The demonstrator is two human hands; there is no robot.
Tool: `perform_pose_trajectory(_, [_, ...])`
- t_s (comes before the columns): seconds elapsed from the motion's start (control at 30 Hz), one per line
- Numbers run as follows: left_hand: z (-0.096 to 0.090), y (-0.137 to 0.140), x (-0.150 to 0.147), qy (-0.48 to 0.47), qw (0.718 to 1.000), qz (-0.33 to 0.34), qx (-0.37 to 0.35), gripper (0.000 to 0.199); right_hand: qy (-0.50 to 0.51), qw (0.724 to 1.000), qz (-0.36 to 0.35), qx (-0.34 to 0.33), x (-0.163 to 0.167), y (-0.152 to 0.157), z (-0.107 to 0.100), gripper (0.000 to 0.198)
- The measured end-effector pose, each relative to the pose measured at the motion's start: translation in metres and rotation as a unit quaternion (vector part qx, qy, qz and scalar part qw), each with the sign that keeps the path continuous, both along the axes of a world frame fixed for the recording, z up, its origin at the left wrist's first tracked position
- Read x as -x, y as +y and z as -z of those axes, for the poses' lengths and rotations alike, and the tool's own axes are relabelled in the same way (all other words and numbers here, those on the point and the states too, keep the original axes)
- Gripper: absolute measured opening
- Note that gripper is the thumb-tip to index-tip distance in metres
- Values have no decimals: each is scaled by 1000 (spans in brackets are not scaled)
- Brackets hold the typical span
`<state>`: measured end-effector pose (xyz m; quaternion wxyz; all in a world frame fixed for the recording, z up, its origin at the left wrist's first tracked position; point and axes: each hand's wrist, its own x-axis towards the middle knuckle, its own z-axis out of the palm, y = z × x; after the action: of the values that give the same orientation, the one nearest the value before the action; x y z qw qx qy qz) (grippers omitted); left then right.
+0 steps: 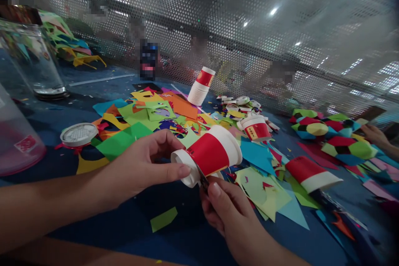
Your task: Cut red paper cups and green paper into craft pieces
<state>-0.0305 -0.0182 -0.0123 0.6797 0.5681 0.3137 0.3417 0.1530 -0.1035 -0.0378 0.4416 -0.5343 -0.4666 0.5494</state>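
Note:
A red and white paper cup [212, 151] lies tilted on its side in the air before me, its wide end pointing right. My left hand [156, 162] grips it by the narrow end, thumb in front and fingers behind. At that end the white base looks partly cut away from the wall. My right hand [229, 208] is closed around a pair of small scissors [203, 181], whose dark blades meet the cup wall near the base. The scissors' handles are hidden inside my fingers.
Coloured paper scraps [137, 137] cover the blue table [124, 228]. Around them are a stack of paper cups [201, 87], loose cups [311, 174], a white lid [79, 134], cut cup rings [240, 102] and a glass jar [40, 62]. Another person's hand [375, 135] is at right, near paper balls [346, 147].

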Motion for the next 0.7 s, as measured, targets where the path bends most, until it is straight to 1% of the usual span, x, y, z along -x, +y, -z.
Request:
perform_pose_trajectory(0.2, [-3,-3,-2,-20,999,-13,24,29,23,1000,10,6,5,1,-2,59])
perform_pose_trajectory(0.4, [-1,-4,-2,-19,999,-21,38,28,-20,999,43,14,4,-4,3,57])
perform_pose_trajectory(0.5, [-1,-3,-3,-19,999,-22,42,29,-26,999,45,8,6,-4,2,57])
perform_pose_trajectory(0.7, [-2,-3,-3,-23,999,-14,44,28,-3,999,50,-14,9,-2,-2,55])
